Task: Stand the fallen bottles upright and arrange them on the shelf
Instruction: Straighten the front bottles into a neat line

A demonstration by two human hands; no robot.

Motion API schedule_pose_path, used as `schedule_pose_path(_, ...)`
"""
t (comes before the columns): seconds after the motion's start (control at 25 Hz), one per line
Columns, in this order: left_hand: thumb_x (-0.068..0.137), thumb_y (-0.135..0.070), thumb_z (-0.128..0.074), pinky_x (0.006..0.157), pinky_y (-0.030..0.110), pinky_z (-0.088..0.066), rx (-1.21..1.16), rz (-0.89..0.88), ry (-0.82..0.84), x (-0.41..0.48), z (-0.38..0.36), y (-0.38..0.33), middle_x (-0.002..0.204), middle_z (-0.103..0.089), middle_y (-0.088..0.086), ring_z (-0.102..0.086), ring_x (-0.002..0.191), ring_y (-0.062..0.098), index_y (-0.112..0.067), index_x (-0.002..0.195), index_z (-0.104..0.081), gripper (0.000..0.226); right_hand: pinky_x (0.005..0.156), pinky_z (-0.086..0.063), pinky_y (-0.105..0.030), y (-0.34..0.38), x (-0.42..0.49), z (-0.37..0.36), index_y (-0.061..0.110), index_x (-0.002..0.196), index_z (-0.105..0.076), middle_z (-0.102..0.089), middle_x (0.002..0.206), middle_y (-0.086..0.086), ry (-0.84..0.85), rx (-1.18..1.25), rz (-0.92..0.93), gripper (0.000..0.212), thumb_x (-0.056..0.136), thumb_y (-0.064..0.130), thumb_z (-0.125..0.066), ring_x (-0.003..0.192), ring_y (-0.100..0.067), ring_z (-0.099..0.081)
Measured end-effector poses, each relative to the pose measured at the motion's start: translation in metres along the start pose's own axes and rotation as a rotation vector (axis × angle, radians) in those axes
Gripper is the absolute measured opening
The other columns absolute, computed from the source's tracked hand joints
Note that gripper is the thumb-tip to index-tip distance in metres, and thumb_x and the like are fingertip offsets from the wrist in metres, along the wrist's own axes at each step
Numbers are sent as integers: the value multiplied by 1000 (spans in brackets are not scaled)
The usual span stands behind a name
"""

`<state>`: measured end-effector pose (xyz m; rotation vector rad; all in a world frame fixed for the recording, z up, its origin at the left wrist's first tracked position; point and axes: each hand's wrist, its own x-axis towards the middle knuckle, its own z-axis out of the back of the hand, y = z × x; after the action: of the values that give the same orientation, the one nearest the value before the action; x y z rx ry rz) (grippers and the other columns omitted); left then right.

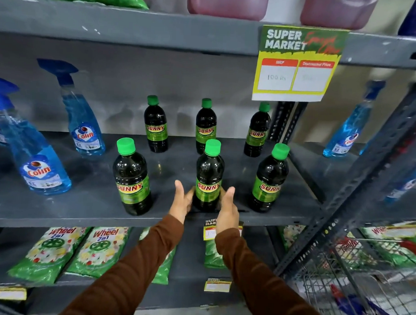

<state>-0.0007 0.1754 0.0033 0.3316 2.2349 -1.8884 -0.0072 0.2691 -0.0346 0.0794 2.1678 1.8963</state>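
Several dark SUNNY bottles with green caps stand upright in two rows on the grey shelf (87, 200). The back row has three bottles: left (156, 128), middle (205, 124) and right (257, 133). The front row has a left bottle (132, 178), a middle bottle (209, 178) and a right bottle (270, 180). My left hand (180, 200) and my right hand (227, 207) cup the lower part of the front middle bottle from both sides. Their fingers touch the bottle and both thumbs point up. No bottle lies on its side.
Blue Colin spray bottles stand at the shelf's left (42, 168), (82, 120) and beyond the upright post at the right (349, 129). A supermarket price card (297, 64) hangs from the shelf above. Green Wheel packets (57, 248) lie on the lower shelf. A wire cart (353, 275) is at the lower right.
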Motion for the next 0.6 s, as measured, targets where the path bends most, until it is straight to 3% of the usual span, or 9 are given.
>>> schedule_pose_path(0.28,86,-46,19,116,31,-8,62,-11,59,-8,-1,-8,154,-18,10,-15,143,21,-9,143,-15,75,111,-33,-47,2,-2,1,15,115,-62,-60,127,-13,-37,-13,1,102,60,93,-25,121,-26,-49)
schedule_pose_path(0.4,87,-54,8,111,27,-16,24,-60,-34,-8,-2,3,149,-29,10,-24,139,21,-9,141,-24,77,111,-33,-44,8,-5,4,15,121,-59,-59,130,-11,-6,-13,36,70,86,68,-29,123,-23,-50)
schedule_pose_path(0.48,80,-71,-15,113,29,-19,86,-265,-319,-10,-5,18,145,-38,9,-32,136,21,-8,134,-39,86,104,-41,-39,9,-8,12,14,112,-63,-65,115,-12,-71,43,110,48,95,48,-33,110,-19,-58)
schedule_pose_path(0.56,84,-55,-26,109,33,-30,383,-653,-544,-14,-12,38,131,-50,9,-43,125,22,-9,119,-53,64,76,-48,-31,15,-12,27,17,79,-63,-62,75,-6,-256,113,251,42,91,48,-37,72,-6,-57)
schedule_pose_path(0.6,87,-48,-27,105,32,-33,483,-817,-511,-17,-21,43,124,-51,5,-45,120,19,-12,113,-55,53,64,-42,-27,20,-14,35,18,67,-56,-52,63,-1,-337,129,298,42,88,49,-37,59,-1,-48)
